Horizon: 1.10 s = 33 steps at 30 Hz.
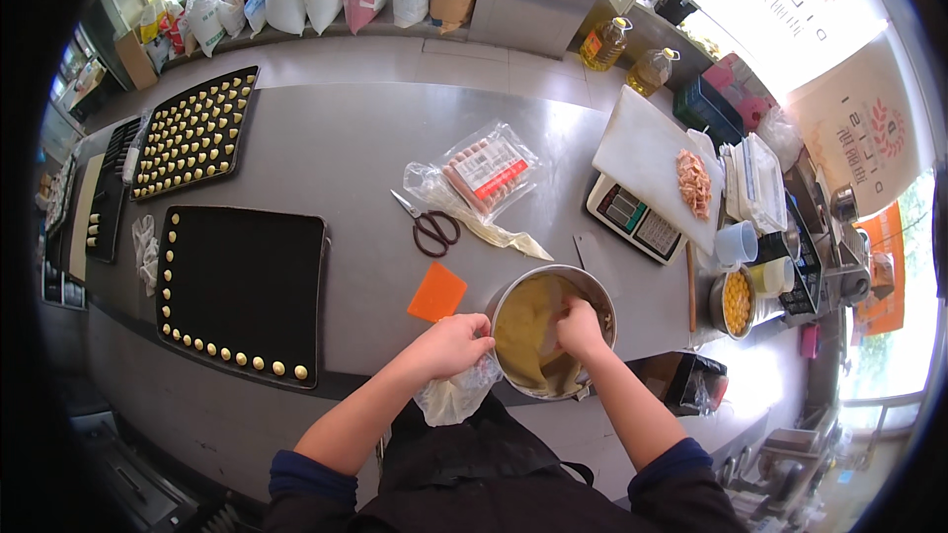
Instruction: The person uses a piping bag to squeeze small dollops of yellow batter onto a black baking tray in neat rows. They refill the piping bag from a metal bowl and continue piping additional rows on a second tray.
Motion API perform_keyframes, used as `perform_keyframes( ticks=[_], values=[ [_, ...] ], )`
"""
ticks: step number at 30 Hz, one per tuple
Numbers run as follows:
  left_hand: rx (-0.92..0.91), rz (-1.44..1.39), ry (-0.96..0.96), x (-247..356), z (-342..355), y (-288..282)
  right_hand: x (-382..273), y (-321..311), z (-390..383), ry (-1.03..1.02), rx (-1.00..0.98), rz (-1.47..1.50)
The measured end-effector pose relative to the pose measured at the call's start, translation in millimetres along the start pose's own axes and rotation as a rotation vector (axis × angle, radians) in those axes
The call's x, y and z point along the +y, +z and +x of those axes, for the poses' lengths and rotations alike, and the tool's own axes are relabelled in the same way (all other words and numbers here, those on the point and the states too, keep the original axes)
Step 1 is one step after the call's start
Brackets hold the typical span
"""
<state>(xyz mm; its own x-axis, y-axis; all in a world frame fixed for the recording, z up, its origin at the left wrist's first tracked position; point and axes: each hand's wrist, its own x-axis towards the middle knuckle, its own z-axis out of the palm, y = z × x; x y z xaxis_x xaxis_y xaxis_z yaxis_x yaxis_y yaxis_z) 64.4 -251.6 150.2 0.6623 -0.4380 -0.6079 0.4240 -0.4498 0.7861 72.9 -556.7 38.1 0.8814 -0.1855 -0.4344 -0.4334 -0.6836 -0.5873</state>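
A round metal bowl stands at the near edge of the table, with pale yellow batter inside. Fingers curled, my right hand reaches into the bowl; something pale shows by its fingertips, too unclear to name. At the bowl's left rim, my left hand pinches a clear plastic bag, which hangs below it against the dark apron. An orange dough scraper lies just beyond my left hand. Farther back are dark-handled scissors, a used piping bag and a sealed pack of sausages.
To the left, a black baking tray has small dollops along two edges; a fuller tray lies behind it. On the right, a white cutting board with chopped meat rests over a scale, near a bowl of yolks.
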Motion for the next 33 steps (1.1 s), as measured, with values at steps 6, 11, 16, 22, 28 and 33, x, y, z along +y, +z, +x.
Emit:
perform_keyframes(
  ticks=[6,11,16,22,28,33],
  values=[
    [0.001,0.008,0.03,-5.7,9.5,-0.3,-3.4,36.1,12.2,0.089,-0.18,0.032],
    [0.021,0.014,0.03,-7.8,13.3,4.8,-15.9,37.0,4.0,0.187,-0.363,0.261],
    [0.048,-0.001,0.022,-8.3,11.1,8.1,-22.7,21.6,-0.8,0.252,-0.481,0.446],
    [-0.004,-0.099,-0.043,-5.3,7.5,6.4,-22.8,-0.6,-6.9,0.26,-0.652,0.764],
    [0.148,-0.4,-0.209,-22.2,-26.2,-20.8,-55.8,-43.0,-33.0,0.118,-0.686,1.037],
    [0.233,-1.2,0.076,-57.9,-80.5,-50.1,-103.6,-90.7,-62.0,-0.025,-0.598,1.248]
  ],
)
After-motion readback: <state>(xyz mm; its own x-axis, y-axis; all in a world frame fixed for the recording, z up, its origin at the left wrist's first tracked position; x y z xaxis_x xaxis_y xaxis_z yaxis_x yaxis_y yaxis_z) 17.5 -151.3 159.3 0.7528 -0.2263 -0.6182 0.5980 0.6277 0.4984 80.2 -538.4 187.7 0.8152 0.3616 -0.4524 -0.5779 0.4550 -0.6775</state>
